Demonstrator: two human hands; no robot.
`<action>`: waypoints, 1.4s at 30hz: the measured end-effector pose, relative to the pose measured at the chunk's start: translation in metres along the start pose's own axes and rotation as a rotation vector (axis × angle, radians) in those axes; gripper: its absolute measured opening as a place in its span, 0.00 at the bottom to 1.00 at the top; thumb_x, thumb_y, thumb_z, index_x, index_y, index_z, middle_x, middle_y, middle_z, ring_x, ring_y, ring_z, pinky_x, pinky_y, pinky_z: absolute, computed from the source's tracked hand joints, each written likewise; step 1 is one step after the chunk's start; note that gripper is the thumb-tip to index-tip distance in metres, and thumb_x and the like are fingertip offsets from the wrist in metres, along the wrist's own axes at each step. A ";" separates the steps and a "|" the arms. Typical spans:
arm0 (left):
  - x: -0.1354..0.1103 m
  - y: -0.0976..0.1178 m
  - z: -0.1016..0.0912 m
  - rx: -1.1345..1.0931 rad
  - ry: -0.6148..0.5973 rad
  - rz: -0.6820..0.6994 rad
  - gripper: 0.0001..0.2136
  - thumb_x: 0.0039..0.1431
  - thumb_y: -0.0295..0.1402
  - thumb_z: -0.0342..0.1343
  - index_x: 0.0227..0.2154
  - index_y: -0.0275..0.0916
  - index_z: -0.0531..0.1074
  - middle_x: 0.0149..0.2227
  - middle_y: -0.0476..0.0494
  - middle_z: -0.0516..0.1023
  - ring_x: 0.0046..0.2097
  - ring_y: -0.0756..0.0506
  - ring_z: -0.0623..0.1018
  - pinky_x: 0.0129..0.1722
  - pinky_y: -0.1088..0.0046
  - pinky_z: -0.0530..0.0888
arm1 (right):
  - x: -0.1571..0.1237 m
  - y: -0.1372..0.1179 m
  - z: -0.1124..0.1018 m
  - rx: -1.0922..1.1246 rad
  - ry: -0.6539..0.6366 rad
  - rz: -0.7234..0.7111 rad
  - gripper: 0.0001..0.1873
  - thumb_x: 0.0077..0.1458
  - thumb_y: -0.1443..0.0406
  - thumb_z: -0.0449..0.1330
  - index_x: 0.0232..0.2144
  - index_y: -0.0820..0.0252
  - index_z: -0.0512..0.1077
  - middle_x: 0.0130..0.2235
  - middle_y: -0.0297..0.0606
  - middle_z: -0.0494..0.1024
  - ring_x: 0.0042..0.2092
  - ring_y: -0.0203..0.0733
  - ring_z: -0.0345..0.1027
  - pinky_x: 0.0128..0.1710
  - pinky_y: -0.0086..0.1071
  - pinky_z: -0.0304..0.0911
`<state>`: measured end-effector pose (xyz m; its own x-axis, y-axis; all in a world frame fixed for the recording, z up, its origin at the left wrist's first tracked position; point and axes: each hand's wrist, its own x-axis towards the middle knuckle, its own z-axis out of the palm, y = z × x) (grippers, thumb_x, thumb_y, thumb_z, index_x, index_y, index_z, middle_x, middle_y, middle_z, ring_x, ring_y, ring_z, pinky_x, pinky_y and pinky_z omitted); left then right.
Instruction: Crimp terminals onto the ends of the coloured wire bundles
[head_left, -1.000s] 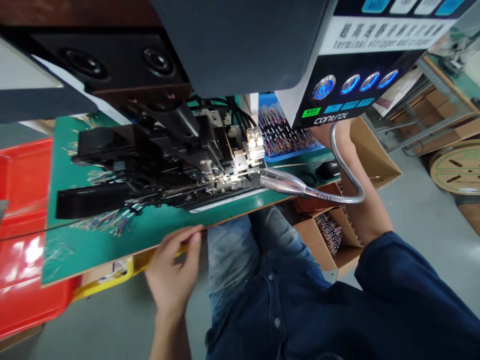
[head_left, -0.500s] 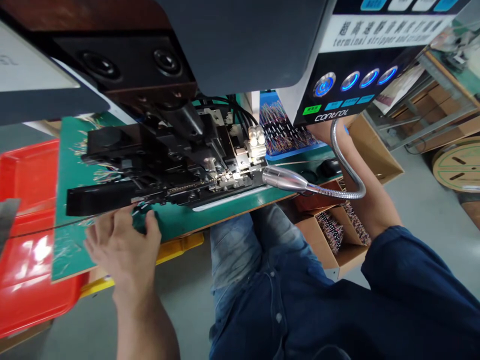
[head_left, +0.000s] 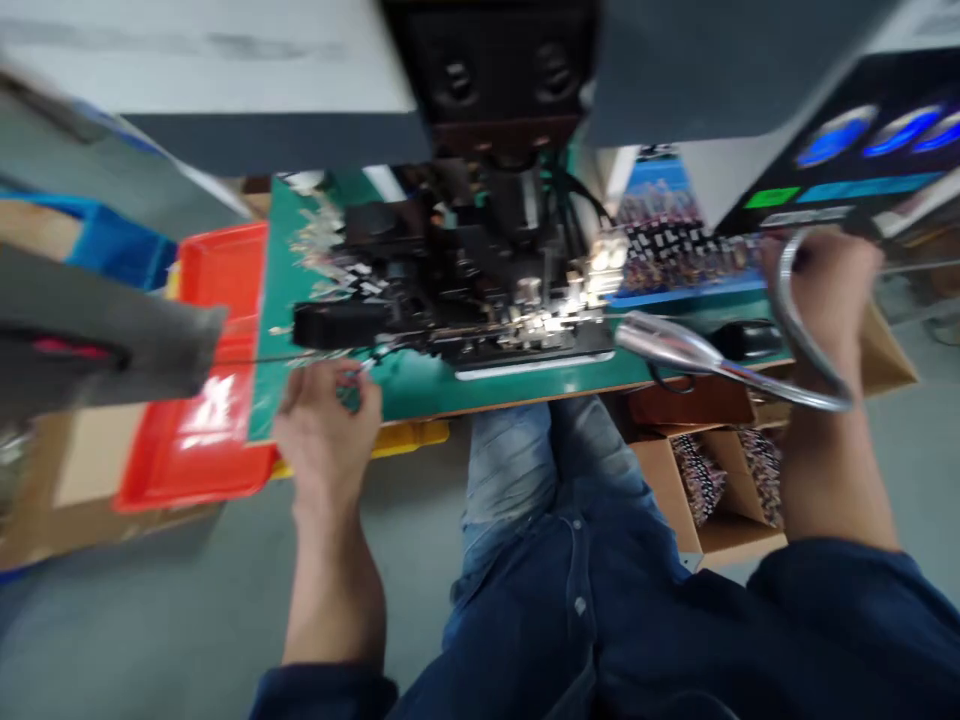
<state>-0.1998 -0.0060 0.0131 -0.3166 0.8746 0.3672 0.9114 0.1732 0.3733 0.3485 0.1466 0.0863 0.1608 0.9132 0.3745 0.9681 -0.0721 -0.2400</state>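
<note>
The view is blurred. My left hand (head_left: 326, 430) sits at the front edge of the green work mat (head_left: 427, 395), its fingers curled around a bundle of thin coloured wires (head_left: 360, 372) that runs to the jaws of a terminal stripper and crimper (head_left: 487, 310). My right hand (head_left: 821, 300) is up at the far right, behind the loop of a chrome gooseneck lamp (head_left: 802, 340). Whether that hand holds anything is hidden by the blur and the lamp arm.
A blue tray of wire bundles (head_left: 667, 260) stands behind the machine, and cardboard boxes of wires (head_left: 697, 480) sit below the bench at right. A red tray (head_left: 195, 460) lies at left, with a yellow bin (head_left: 409, 437) under the bench edge.
The whole view has swung, so the machine sits further right. My left hand has closed around the wires at the machine, and my right hand has come into view beside the lamp.
</note>
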 end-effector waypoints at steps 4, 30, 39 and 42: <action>-0.028 0.012 -0.004 -0.425 -0.070 -0.207 0.11 0.71 0.38 0.65 0.51 0.39 0.81 0.36 0.49 0.80 0.31 0.49 0.76 0.33 0.72 0.72 | -0.098 0.015 0.014 0.059 0.306 0.004 0.13 0.63 0.70 0.68 0.45 0.63 0.93 0.37 0.61 0.89 0.35 0.52 0.78 0.36 0.50 0.64; -0.165 0.071 0.030 -1.050 -0.169 0.055 0.11 0.71 0.45 0.69 0.40 0.46 0.77 0.28 0.49 0.79 0.28 0.45 0.79 0.30 0.67 0.76 | -0.248 -0.192 0.062 1.353 -1.138 -0.073 0.18 0.78 0.50 0.62 0.44 0.56 0.82 0.34 0.34 0.80 0.35 0.41 0.71 0.38 0.35 0.65; -0.102 0.113 0.048 -1.417 -0.259 -0.502 0.21 0.63 0.56 0.75 0.41 0.43 0.85 0.40 0.40 0.88 0.33 0.46 0.80 0.30 0.68 0.78 | -0.242 -0.171 0.037 1.508 -1.168 -0.010 0.24 0.79 0.44 0.60 0.48 0.56 0.83 0.31 0.32 0.78 0.30 0.38 0.63 0.32 0.33 0.59; -0.097 0.123 0.046 -1.453 -0.263 -0.485 0.20 0.60 0.55 0.78 0.40 0.44 0.84 0.40 0.42 0.88 0.36 0.45 0.84 0.34 0.67 0.81 | -0.241 -0.165 0.038 1.417 -1.115 -0.083 0.23 0.81 0.46 0.58 0.48 0.56 0.83 0.32 0.34 0.80 0.30 0.39 0.65 0.32 0.34 0.60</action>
<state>-0.0454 -0.0487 -0.0155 -0.2996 0.9458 -0.1252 -0.3394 0.0170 0.9405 0.1429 -0.0464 0.0020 -0.6442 0.7507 -0.1468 -0.0119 -0.2018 -0.9794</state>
